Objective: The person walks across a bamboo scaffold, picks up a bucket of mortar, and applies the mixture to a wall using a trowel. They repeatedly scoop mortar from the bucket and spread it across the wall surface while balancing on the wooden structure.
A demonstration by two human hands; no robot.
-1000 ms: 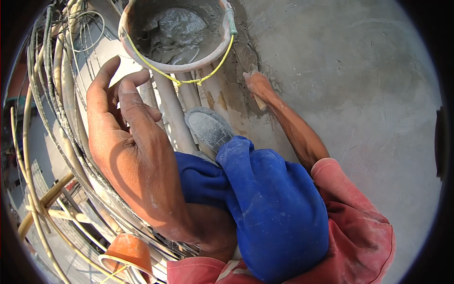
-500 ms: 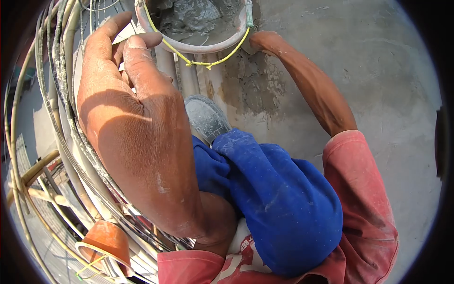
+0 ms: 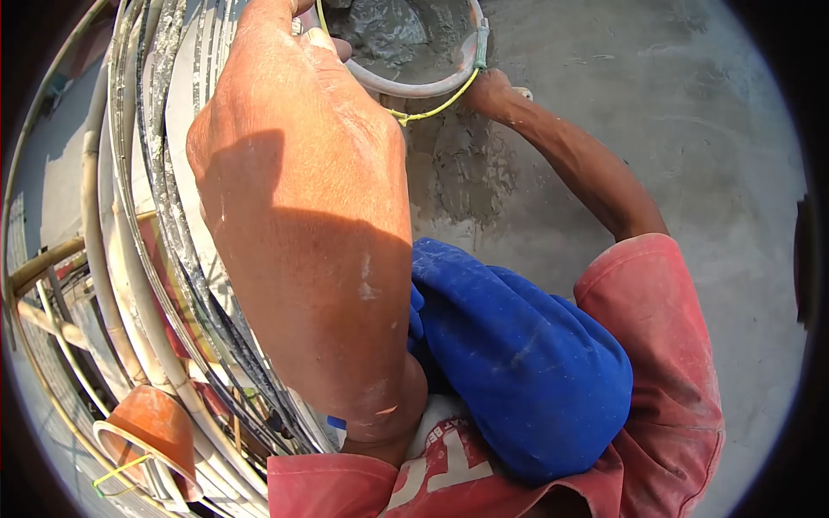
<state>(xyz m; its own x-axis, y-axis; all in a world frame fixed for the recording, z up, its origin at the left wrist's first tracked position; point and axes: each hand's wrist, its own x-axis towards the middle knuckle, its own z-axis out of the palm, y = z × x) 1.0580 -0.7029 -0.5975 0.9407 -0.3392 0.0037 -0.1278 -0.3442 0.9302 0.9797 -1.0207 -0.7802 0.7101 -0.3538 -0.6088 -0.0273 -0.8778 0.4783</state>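
A bucket [image 3: 414,88] of wet grey mortar [image 3: 384,30] is at the top, with a yellow cord [image 3: 436,110] looped along its front and tied to the rim. My left hand [image 3: 294,104], dusty and large in the foreground, has its fingers curled at the bucket's left rim; the frame's top edge cuts off part of them. Close below the bucket's right side, my right hand [image 3: 490,93] is closed around a tool. Only a pale handle end [image 3: 522,92] shows past the fist; the rest of the tool is hidden.
Grey plastered surface [image 3: 639,129] fills the right, with a rough wet mortar patch [image 3: 462,177] below the bucket. Poles [image 3: 91,198] and splattered cables [image 3: 164,147] run down the left. An orange bucket [image 3: 164,423] hangs at lower left. Blue cloth [image 3: 527,371] covers my knee.
My left hand has moved up and right to the bucket rim, its fingers less spread. The view has shifted slightly, and the boot that showed below the bucket is now hidden.
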